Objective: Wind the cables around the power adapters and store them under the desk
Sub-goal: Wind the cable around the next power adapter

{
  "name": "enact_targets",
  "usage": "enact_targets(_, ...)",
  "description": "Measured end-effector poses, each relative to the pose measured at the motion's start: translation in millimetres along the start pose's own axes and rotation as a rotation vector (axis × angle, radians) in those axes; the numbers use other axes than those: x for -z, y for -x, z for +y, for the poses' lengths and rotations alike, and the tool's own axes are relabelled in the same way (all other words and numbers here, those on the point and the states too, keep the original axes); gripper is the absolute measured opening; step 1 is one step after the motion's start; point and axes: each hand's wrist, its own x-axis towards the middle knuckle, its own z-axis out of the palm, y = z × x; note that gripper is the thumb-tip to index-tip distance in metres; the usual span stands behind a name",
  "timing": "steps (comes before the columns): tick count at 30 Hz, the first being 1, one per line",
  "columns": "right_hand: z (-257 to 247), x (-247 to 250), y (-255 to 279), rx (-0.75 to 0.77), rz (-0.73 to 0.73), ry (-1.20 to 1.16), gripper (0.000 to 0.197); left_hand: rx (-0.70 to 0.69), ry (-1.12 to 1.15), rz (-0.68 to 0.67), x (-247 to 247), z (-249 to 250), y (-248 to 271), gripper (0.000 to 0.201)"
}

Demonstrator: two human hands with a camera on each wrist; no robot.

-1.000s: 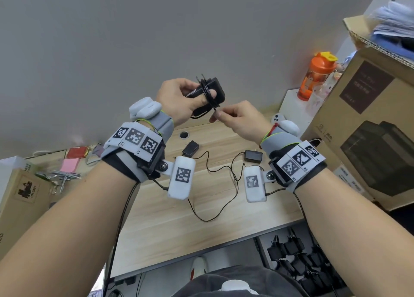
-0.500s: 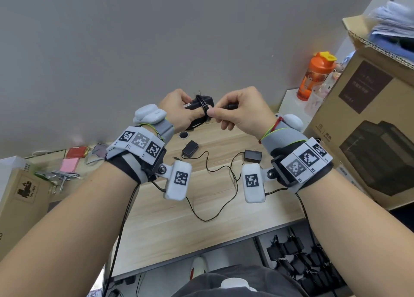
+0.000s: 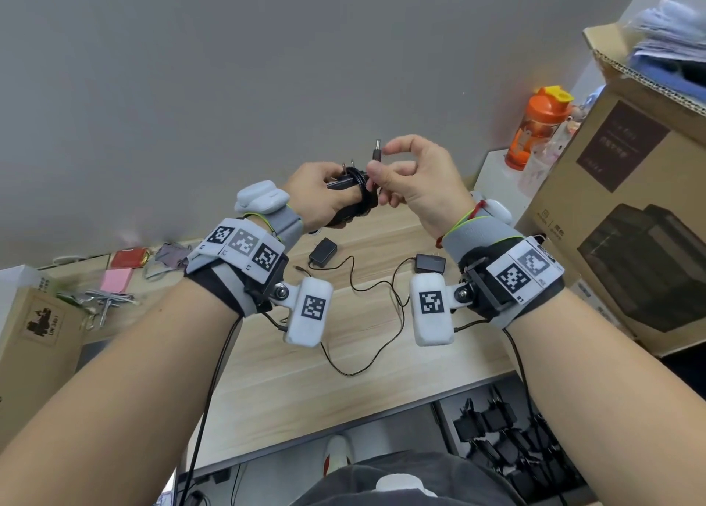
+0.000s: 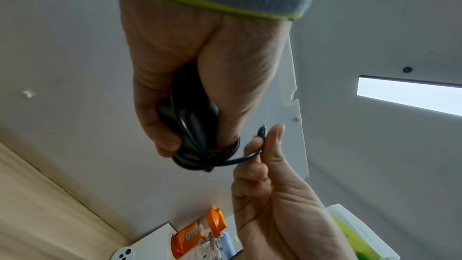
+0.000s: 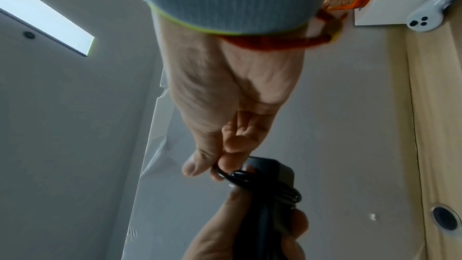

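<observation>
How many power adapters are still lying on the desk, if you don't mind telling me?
2. One adapter lies at the back, below the left hand; the other adapter lies to its right, below the right hand. More may be hidden behind the arms.

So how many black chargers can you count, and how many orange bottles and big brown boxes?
Black chargers: 3 – held adapter, left desk adapter, right desk adapter; the pile below the desk is too jumbled to count.
Orange bottles: 1 – orange bottle.
Brown boxes: 2 – right box, left box.
Total: 6.

The left hand (image 3: 321, 190) covers most of the black cable-wound power adapter (image 3: 353, 196); the black adapters under the bench (image 3: 508, 444) blur together.
</observation>
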Motion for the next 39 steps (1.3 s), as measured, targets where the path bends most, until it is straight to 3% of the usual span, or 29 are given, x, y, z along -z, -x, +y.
enact_targets(11,11,-6,1,-0.115,-0.057,0.216,0.005,0.164,0.212,0.096,-2,2,-10,0.014)
enact_targets(15,12,-7,-1,-0.122,-0.032,0.265,0.011,0.158,0.205,0.100,-3,6,-6,0.012)
enact_targets(20,14,-6,-7,-0.144,0.025,0.310,0.034,0.141,0.161,0.065,-6,11,0,0.039)
enact_targets(24,15,-5,-11,-0.106,0.080,0.401,0.013,0.112,0.095,0.060,-8,10,1,0.049)
enact_targets(28,18,-3,-11,-0.028,0.148,0.605,0.012,0.097,0.090,0.045,-6,10,1,0.050)
enact_targets(33,24,-4,-12,0.106,0.187,0.757,0.016,0.071,0.111,0.005,-9,6,-7,0.019)
enact_targets(39,21,-2,-10,0.194,0.114,0.766,0.021,0.093,0.132,-0.045,-10,2,-12,0.016)
